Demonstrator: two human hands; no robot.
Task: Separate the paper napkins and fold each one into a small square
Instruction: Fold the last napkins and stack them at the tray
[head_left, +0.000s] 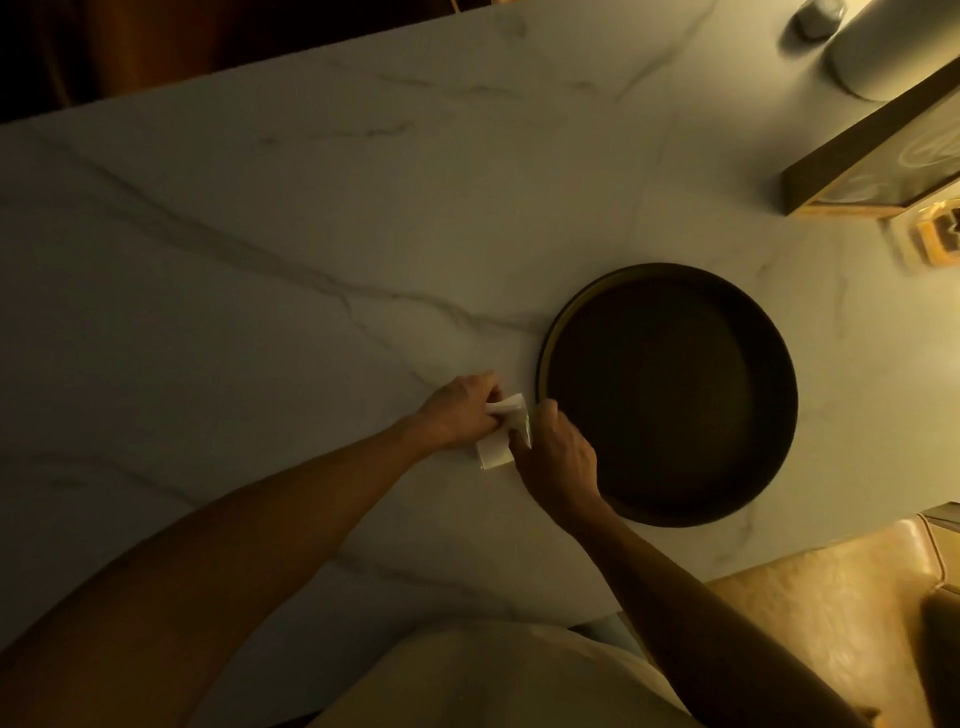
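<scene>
A small white paper napkin (496, 452) lies on the marble table, partly folded, with its upper part lifted off the surface between my two hands. My left hand (460, 410) pinches that upper flap from the left. My right hand (558, 457) grips the napkin's right edge, its fingers curled over the paper. Both hands hide the middle of the napkin, so its exact fold cannot be told. I see no other napkins.
A large dark round tray (545, 358) sits just right of my hands, its rim almost touching my right hand. A framed box (872, 156) and pale round objects (872, 57) stand at the far right. A tan chair seat (831, 613) is at the lower right.
</scene>
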